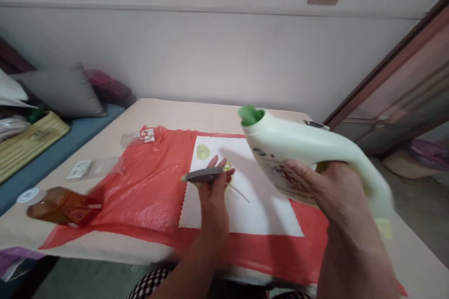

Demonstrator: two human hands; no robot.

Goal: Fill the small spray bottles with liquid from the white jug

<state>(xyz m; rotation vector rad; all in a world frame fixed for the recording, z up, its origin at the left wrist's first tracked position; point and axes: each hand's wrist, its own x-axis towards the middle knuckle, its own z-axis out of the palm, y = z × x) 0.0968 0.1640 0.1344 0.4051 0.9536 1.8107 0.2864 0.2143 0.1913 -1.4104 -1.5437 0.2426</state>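
My right hand (338, 191) is wrapped round the handle of a pale green detergent jug (298, 140). The jug tilts to the left over the white sheet, and its green spout (250, 116) is uncapped. My left hand (214, 194) grips a dark grey, tapered tool (205, 175) with a pale tip; its exact kind is unclear. Right by those fingers is a small yellowish round thing (227, 166), partly hidden. Beneath both hands lies the white sheet (259, 215) with scalloped edges. A clear yellowish blob or dish (203, 151) is at its upper left, and a thin stick (239, 193) shows near my left hand.
Red plastic sheeting (154, 187) covers much of the table (168, 110). On the left lie a bottle of amber liquid (63, 205) on its side and two clear packets, one with a white label (79, 170). A dark flat object (315, 124) sits behind the jug.
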